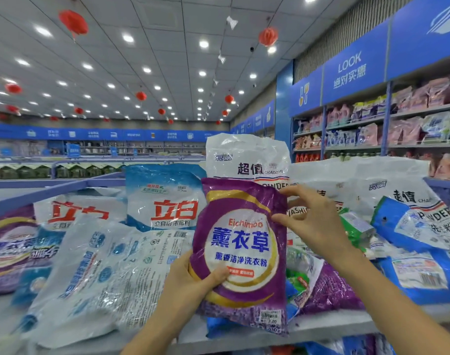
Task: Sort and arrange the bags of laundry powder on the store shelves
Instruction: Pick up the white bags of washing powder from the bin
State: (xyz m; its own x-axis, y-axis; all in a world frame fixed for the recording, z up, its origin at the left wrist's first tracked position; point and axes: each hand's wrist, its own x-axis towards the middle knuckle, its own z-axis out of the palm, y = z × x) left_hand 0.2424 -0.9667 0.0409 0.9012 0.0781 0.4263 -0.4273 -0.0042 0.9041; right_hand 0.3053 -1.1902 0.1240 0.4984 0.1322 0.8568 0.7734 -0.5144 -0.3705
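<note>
– Your left hand (193, 283) grips the purple bag (244, 242) at its lower left corner, thumb curled over the front. Your right hand (313, 221) pinches the upper right edge.

– So both hands are full, and the bag is held upright, label toward you, over the front of the shelf (328, 324). It's in front of the jumble of mixed bags (96, 272).

– How will it handle, do you reckon?

– Soft pouch with glossy film, and the wrinkles catch the light. I'd judge the powder slumps to the bottom, so the weight sits by your left hand. It looks slippery too.

– Then let that low grip do the carrying. The top pinch should only steer. Hang the bag from that thin film and you risk a slip or a stretched seam.

– Where does it go?

– A purple twin (9, 247) lies at far left, partly cut off by the edge of view.

– That looks the likelier home to me, past the blue-and-white bags (165, 201). Get your fingers under the base when you cross over, and set it down bottom first. My guess is it sags and slides if you lay it flat on that slick pile.
</note>
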